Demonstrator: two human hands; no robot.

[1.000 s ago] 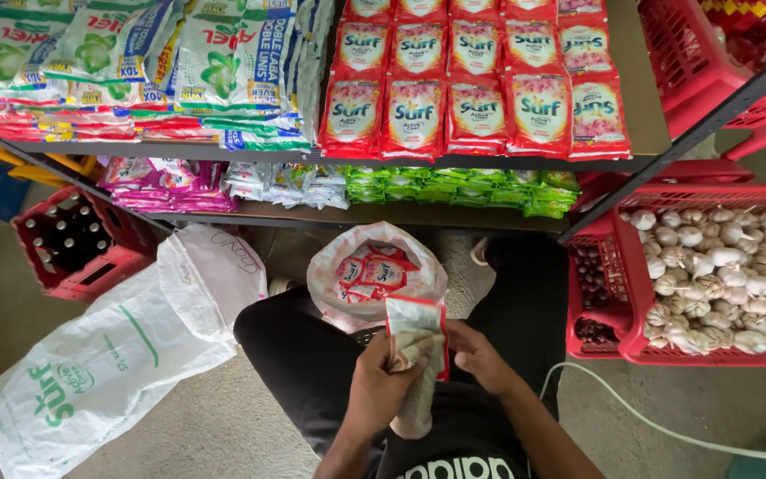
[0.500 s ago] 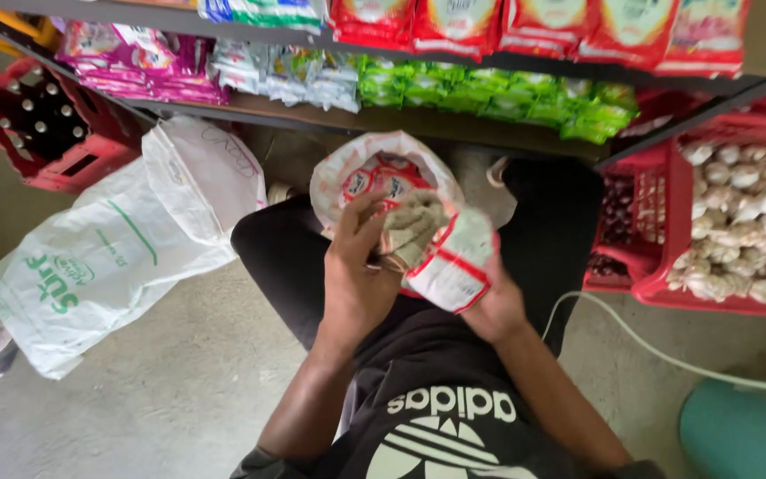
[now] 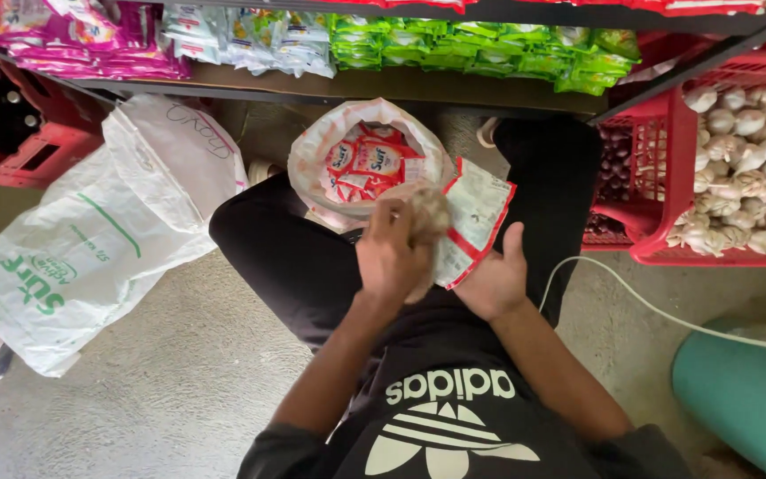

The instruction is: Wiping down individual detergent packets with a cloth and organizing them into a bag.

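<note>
red-white sachets [image 3: 474, 222], red crate [image 3: 667, 168]

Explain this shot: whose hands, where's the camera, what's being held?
There is no machine here. The one picture comes from a camera worn on a person's head, looking down at their own lap and hands as they sit on a concrete floor before shop shelves. The left hand closes over a crumpled, pale bundle of plastic; the right hand holds a strip of white sachets with red edging. Between the knees sits an open bag of red-and-white sachets. A large white sack lies to the left, a red crate of garlic to the right.
</note>
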